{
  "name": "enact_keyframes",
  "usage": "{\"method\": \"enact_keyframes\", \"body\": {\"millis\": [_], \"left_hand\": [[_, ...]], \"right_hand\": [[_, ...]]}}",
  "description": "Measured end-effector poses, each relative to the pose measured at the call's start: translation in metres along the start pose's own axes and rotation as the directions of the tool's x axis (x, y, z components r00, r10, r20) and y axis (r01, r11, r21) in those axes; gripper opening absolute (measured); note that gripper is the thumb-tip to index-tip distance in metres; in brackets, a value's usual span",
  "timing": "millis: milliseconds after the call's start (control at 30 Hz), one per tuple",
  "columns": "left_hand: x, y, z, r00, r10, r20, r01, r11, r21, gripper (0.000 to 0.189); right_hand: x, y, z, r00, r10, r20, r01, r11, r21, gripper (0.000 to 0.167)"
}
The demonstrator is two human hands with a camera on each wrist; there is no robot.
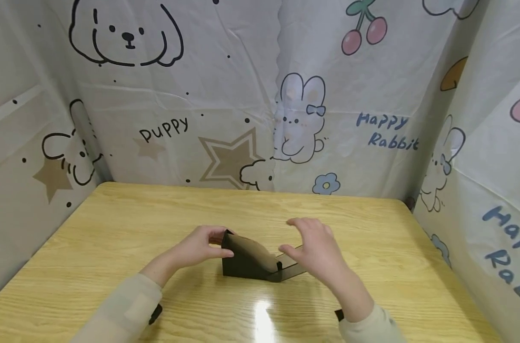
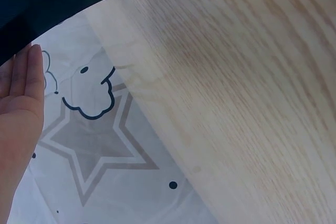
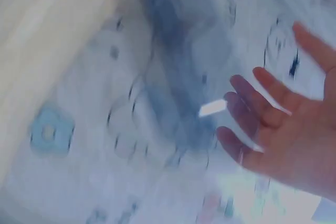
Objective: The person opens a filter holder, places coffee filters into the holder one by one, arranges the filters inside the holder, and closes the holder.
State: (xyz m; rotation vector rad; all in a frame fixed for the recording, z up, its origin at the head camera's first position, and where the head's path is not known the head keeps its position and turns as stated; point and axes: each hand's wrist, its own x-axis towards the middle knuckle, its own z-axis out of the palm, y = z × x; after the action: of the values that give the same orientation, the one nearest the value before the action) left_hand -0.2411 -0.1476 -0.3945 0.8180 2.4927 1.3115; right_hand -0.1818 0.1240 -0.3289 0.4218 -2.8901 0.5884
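On the table stands a black wedge-shaped case (image 1: pixel 244 261) with a brown sloping upper side. A thin see-through flap (image 1: pixel 292 271) with a dark edge extends from its low right end. My left hand (image 1: pixel 202 247) holds the tall left end, thumb along the front face and fingers behind. In the left wrist view, the case's dark side (image 2: pixel 58 3) covers the fingertips of that hand. Beside the flap, my right hand (image 1: pixel 317 247) has thumb and fingers spread apart. In the right wrist view, a blurred bluish see-through sheet (image 3: pixel 184 61) reaches the fingertips of this hand (image 3: pixel 294 129).
The light wood table (image 1: pixel 178 205) spreads around the case. Behind it hangs a printed cloth (image 1: pixel 217 85) with cartoon animals and lettering, and more cloth (image 1: pixel 491 166) closes in the right side. A small black piece (image 1: pixel 155 314) shows under the left sleeve.
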Motion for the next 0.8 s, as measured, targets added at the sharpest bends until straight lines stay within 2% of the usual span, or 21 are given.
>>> {"method": "enact_keyframes", "body": {"millis": [100, 167, 267, 367, 533, 800], "left_hand": [[0.0, 0.001, -0.001, 1.0, -0.009, 0.002, 0.009, 1.0, 0.0, 0.042], [0.0, 0.001, -0.001, 1.0, -0.016, 0.007, 0.016, 1.0, -0.006, 0.042], [0.001, 0.001, -0.001, 1.0, -0.026, 0.016, 0.026, 1.0, -0.005, 0.042], [0.001, 0.001, -0.001, 0.999, -0.029, 0.019, 0.029, 1.0, -0.004, 0.04], [0.004, 0.001, 0.0, 0.999, -0.023, 0.036, 0.024, 0.999, -0.029, 0.03], [0.002, -0.005, 0.001, 0.997, -0.027, 0.073, 0.029, 0.999, -0.029, 0.03]], "right_hand": [[-0.009, 0.027, -0.02, 1.0, 0.018, 0.021, -0.018, 0.999, 0.03, 0.07], [-0.013, 0.046, -0.028, 0.996, 0.028, 0.087, -0.034, 0.997, 0.074, 0.075], [-0.017, 0.071, -0.032, 0.974, 0.017, 0.227, -0.058, 0.983, 0.172, 0.071], [-0.018, 0.087, -0.029, 0.948, -0.016, 0.317, -0.078, 0.956, 0.282, 0.057], [-0.015, 0.094, -0.026, 0.952, -0.052, 0.302, -0.055, 0.941, 0.334, 0.042], [-0.005, 0.079, -0.029, 0.955, -0.087, 0.285, -0.009, 0.948, 0.318, 0.037]]}}
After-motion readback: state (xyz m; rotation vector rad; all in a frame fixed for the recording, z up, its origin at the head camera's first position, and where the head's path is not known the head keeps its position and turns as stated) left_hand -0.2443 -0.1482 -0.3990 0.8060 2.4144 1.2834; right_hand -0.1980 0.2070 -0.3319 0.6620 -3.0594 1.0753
